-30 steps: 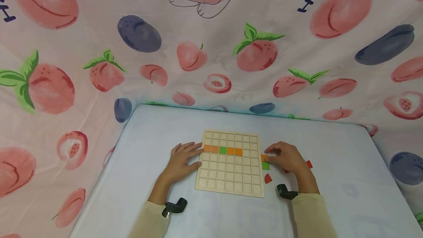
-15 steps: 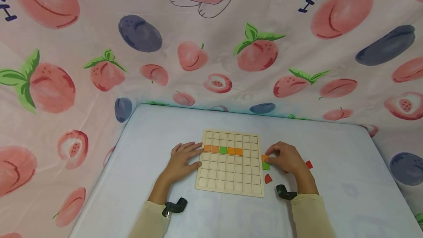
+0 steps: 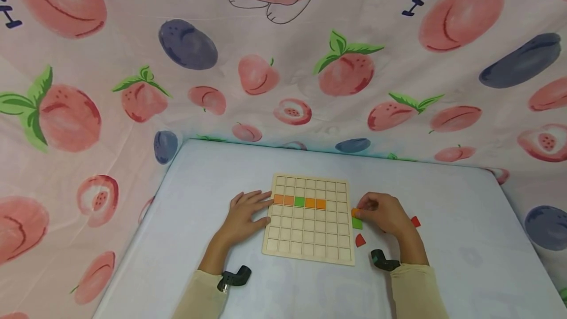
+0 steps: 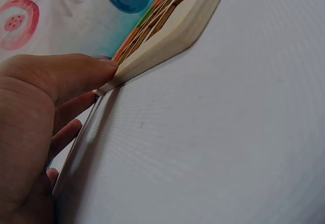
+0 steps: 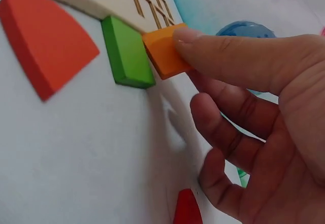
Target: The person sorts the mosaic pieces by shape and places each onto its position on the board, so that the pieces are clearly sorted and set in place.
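Note:
A square wooden grid board (image 3: 307,225) lies on the table. One row holds several orange tiles (image 3: 315,204) with a green tile (image 3: 299,202) among them. My left hand (image 3: 241,216) rests against the board's left edge, fingers spread; its thumb touches the rim in the left wrist view. Beyond the opposite edge, my right hand (image 3: 384,211) pinches an orange square tile (image 5: 162,54) by thumb and finger. That tile is tilted beside a flat green tile (image 5: 127,56). Part of its far side is hidden by the thumb.
A red quarter-circle piece (image 3: 360,240) lies near the board's lower right. Another red piece (image 3: 415,221) sits beyond my right wrist. The white table (image 3: 221,161) meets a fruit-printed cloth (image 3: 292,68) at the back and left.
My right thumb and finger have closed on the orange tile, and less of it shows in the head view now. The left hand and board stay put.

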Demonstrator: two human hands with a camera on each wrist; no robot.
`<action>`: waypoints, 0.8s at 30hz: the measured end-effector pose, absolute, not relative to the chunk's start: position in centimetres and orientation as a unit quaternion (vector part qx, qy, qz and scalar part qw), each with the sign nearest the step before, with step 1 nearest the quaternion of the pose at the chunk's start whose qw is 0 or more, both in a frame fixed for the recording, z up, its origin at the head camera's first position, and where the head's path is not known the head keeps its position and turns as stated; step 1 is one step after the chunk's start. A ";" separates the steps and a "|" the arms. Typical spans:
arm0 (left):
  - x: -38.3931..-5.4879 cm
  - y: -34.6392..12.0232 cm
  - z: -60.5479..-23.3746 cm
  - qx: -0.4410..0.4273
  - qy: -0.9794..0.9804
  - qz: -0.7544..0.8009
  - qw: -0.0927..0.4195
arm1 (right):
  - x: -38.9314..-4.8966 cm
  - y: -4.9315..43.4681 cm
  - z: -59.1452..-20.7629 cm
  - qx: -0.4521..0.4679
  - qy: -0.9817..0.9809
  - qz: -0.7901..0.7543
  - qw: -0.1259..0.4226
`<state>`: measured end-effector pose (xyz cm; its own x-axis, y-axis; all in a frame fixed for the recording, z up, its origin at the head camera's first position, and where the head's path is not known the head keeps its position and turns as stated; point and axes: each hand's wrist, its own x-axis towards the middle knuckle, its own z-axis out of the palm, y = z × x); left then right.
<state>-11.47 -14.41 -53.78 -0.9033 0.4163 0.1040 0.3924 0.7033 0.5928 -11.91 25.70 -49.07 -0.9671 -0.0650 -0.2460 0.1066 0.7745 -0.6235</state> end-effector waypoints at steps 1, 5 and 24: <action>-11.5 -14.4 -53.8 0.219 0.923 0.317 0.019 | -11.9 25.7 -49.0 0.013 0.931 -0.341 0.127; -11.5 -14.4 -53.7 0.218 0.923 0.317 0.022 | -11.8 25.5 -49.0 0.020 0.923 -0.364 0.122; -11.4 -14.4 -53.9 0.217 0.921 0.324 0.012 | -12.4 23.5 -50.4 0.016 0.853 -0.508 0.116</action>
